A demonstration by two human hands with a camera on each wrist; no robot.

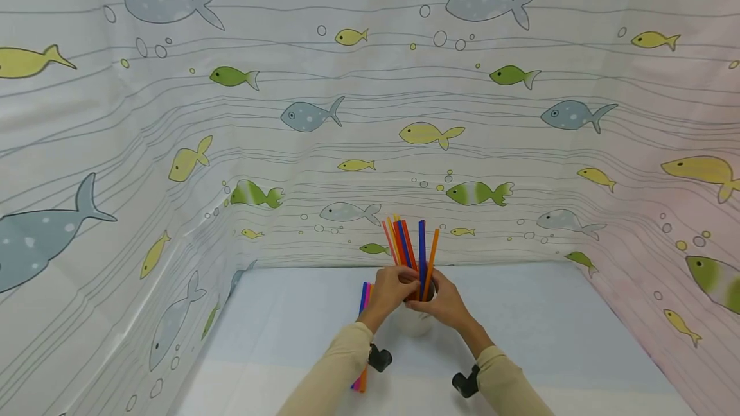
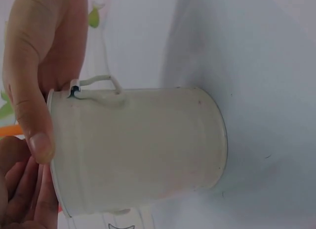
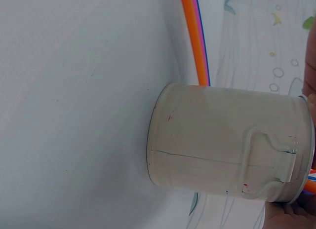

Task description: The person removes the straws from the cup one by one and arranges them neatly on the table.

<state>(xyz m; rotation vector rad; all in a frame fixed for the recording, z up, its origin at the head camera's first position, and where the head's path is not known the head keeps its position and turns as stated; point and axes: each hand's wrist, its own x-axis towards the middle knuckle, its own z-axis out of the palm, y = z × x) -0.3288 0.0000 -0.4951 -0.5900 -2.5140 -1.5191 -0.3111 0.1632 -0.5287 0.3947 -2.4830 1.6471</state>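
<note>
A small off-white metal bucket (image 1: 414, 323) with side ear handles stands upright on the table. Thin coloured sticks (image 1: 399, 242) in red, blue, yellow and orange rise from its mouth, fanned out. My left hand (image 1: 397, 284) is at the rim, its thumb and fingers pinching at the sticks. Around the other side of the rim, my right hand (image 1: 444, 303) grips the bucket, thumb in front and fingers behind. In the left wrist view, that right thumb lies against the bucket's (image 2: 133, 150) rim. The left fingertips are partly hidden among the sticks.
More sticks (image 1: 363, 381), in blue, pink and orange, lie together on the table (image 1: 277, 339) left of the bucket, partly covered by my left forearm. A fish-patterned curtain (image 1: 370, 165) surrounds the table at the back and sides.
</note>
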